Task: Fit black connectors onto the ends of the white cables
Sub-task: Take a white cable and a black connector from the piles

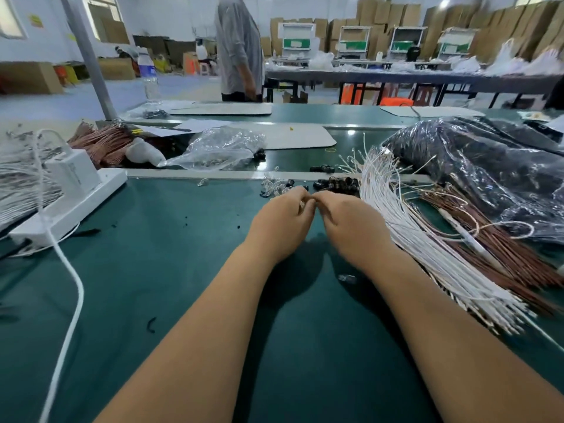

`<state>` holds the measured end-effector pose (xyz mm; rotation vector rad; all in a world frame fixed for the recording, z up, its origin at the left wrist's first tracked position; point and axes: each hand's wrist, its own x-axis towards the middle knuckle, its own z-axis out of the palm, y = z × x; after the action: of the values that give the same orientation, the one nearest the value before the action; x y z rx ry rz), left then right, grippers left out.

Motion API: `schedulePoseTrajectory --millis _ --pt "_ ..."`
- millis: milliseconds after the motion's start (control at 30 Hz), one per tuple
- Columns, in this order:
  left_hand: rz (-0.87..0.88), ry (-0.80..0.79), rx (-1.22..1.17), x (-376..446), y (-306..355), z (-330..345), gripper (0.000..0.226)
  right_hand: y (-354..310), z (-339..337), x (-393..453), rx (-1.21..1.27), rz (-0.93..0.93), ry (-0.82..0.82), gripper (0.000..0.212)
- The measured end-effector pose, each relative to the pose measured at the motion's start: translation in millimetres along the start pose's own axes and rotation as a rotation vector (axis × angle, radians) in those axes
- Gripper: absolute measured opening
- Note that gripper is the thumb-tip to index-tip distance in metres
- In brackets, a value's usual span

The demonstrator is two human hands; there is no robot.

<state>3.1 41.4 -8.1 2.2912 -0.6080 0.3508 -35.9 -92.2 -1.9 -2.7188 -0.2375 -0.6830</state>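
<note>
- Head view: left hand (282,219) and right hand (351,224) meet fingertip to fingertip over the green table (171,270), fingers curled, pinching something small.
- Connectors (338,183) lie just beyond the hands; white cables (427,239) lie right of them.

Bright, even overhead light; wide-angle view, soft throughout.

Ceiling lamps (444,3) flare white at top edge. Diffuse shadows pool on green bench (171,239) under both forearms, soft-edged. Glare streaks on black plastic bag (488,166) at right and on clear bag (219,148). Strong barrel distortion: pole (88,56) leans, far tables bow. Motion blur at the fingers (305,199) and along white cables (427,245); background cartons (396,13) smeared, low detail.
</note>
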Motion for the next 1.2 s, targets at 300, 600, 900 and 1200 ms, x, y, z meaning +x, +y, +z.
schedulePoseTrajectory --millis 300,600,900,1200 --pt "-0.166 -0.063 -0.669 5.3 -2.9 -0.7 0.015 13.9 -4.0 2.0 0.397 0.139 0.129 0.019" --pt "-0.003 0.156 -0.49 5.1 -9.1 -2.6 0.017 16.3 0.9 0.0 0.57 0.205 0.076 0.012" --pt "0.163 0.203 -0.122 5.1 -16.9 -7.3 0.013 29.2 -0.4 0.5 0.524 0.297 0.179 0.019" --pt "0.192 0.2 -0.117 1.8 -6.0 -1.6 0.016 18.3 -1.0 -0.6 0.571 0.248 0.14 0.02"
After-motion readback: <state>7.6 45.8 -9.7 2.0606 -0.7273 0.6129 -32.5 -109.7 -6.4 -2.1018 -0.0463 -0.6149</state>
